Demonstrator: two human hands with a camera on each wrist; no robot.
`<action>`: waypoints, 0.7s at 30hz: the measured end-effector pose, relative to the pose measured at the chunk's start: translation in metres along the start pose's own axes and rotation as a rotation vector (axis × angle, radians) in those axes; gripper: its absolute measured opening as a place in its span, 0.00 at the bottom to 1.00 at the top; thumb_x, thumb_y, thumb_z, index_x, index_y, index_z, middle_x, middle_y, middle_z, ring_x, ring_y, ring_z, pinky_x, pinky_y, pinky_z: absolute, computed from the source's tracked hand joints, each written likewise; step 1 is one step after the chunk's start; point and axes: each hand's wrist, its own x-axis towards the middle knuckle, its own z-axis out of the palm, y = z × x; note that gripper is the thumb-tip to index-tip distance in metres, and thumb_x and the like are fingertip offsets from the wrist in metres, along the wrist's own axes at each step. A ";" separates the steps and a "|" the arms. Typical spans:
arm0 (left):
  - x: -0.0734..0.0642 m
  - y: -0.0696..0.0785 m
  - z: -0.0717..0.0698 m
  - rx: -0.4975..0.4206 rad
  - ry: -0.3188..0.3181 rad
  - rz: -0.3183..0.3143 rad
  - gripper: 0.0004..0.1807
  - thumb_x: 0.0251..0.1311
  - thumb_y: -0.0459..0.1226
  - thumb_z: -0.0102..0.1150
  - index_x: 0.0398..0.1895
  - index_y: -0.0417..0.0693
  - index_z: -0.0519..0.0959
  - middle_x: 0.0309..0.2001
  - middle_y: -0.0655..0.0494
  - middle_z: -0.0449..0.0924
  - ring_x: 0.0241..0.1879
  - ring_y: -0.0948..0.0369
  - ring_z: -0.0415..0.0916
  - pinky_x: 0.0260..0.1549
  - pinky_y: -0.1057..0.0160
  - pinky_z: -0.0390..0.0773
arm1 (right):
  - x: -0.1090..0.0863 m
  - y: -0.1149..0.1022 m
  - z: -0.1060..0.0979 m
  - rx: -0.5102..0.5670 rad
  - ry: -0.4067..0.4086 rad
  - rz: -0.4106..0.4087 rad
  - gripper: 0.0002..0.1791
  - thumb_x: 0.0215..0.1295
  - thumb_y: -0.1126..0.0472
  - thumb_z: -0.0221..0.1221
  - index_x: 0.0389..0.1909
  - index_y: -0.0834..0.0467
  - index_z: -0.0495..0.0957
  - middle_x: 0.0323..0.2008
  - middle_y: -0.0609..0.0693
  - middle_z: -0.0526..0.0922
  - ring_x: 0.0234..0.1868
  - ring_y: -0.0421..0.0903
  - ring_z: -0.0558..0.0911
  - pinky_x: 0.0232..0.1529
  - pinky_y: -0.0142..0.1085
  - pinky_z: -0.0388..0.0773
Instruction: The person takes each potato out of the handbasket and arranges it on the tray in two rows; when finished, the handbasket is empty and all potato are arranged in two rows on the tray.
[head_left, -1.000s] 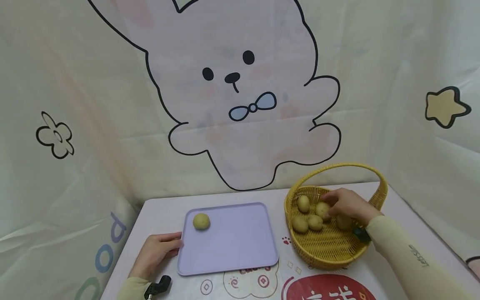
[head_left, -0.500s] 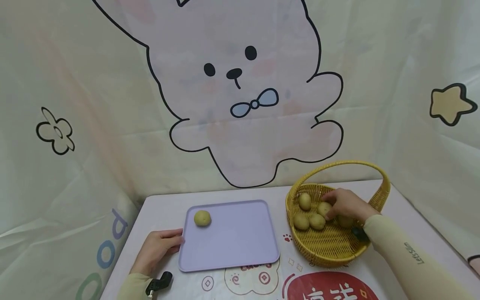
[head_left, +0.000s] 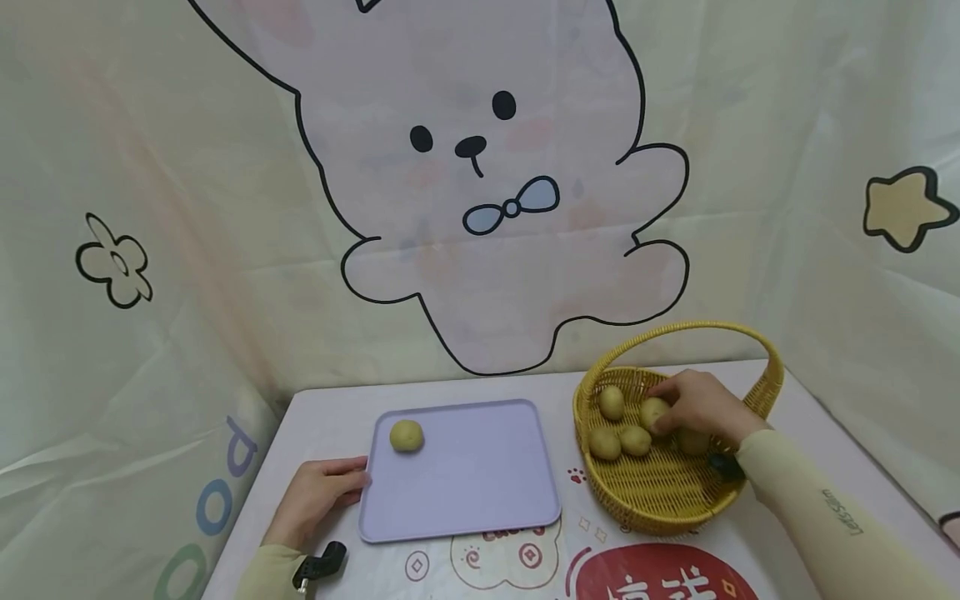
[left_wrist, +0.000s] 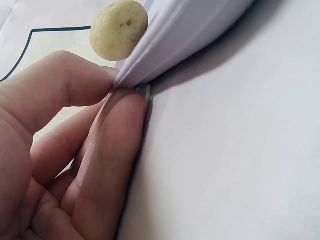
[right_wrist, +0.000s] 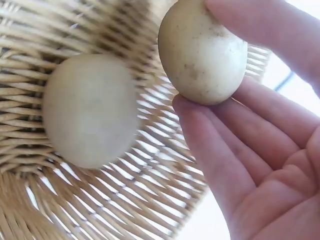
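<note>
My left hand [head_left: 315, 496] pinches the left rim of a pale lilac tray [head_left: 472, 475] between thumb and fingers. In the left wrist view, the tray rim [left_wrist: 165, 45] runs up from those fingertips. One potato [head_left: 407, 436] lies near the tray's far left corner. Over on the right, my right hand [head_left: 705, 406] reaches into a yellow wicker basket [head_left: 660, 500] under its arched handle. Its thumb and fingers pinch a potato [right_wrist: 202, 52], which the right wrist view shows at the fingertips. Another potato [right_wrist: 92, 110] rests on the weave beside it.
Several more potatoes [head_left: 635, 441] sit in the basket, one partly covered by my right hand. The white table [head_left: 322, 425] carries a printed red design [head_left: 667, 575] at its front. A cartoon-printed cloth [head_left: 480, 283] hangs behind.
The head view has shifted slightly. Within the basket, the right hand and its potato have moved a little up and to the right. The left hand keeps its hold on the tray rim.
</note>
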 end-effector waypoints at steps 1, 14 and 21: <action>0.000 0.000 0.000 0.002 -0.003 0.001 0.26 0.58 0.37 0.81 0.59 0.37 0.88 0.60 0.40 0.89 0.47 0.63 0.88 0.43 0.64 0.91 | -0.004 -0.003 -0.002 0.018 0.004 0.016 0.35 0.53 0.53 0.81 0.61 0.63 0.86 0.60 0.63 0.88 0.61 0.63 0.83 0.62 0.64 0.79; -0.003 0.000 -0.001 0.020 -0.001 -0.004 0.26 0.59 0.37 0.80 0.60 0.37 0.87 0.61 0.40 0.88 0.46 0.66 0.87 0.41 0.68 0.90 | -0.070 -0.057 -0.003 0.077 0.093 -0.053 0.38 0.56 0.43 0.81 0.65 0.57 0.85 0.54 0.54 0.91 0.56 0.52 0.88 0.56 0.53 0.86; -0.003 0.002 0.001 0.015 0.001 0.001 0.27 0.58 0.36 0.81 0.61 0.37 0.87 0.61 0.40 0.88 0.47 0.66 0.86 0.41 0.69 0.89 | -0.096 -0.089 0.015 0.216 0.116 -0.104 0.36 0.54 0.43 0.82 0.62 0.54 0.87 0.56 0.52 0.91 0.55 0.48 0.90 0.55 0.43 0.89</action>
